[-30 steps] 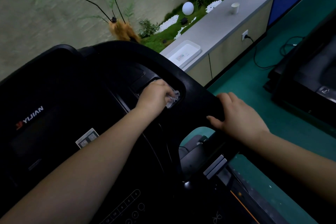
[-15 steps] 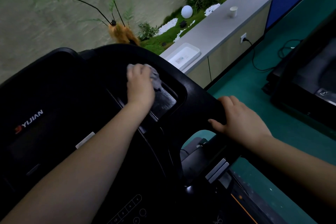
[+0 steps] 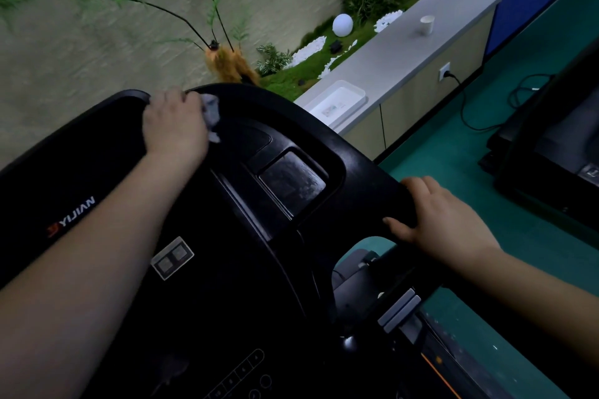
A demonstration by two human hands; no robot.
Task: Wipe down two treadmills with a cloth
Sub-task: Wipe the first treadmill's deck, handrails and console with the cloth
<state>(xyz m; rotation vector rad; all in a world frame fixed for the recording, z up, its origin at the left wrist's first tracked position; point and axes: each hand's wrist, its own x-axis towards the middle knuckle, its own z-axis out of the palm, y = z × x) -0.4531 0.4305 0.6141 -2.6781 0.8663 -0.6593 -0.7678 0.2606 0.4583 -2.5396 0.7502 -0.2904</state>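
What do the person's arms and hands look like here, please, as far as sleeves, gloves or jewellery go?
Both forearms are bare all the way to the frame's edge, so no sleeves show. The left hand and the right hand wear no gloves, and no watch, bracelet or ring is visible on either. The nails look short and unpainted, as far as the dim light allows.

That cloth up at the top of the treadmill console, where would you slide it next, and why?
Probably leftward along the console's upper rim. The left hand presses the cloth at the top edge, right beside the tray recess, which already looks streaked with wiping marks. The right hand steadies the handlebar, so the left can sweep freely.
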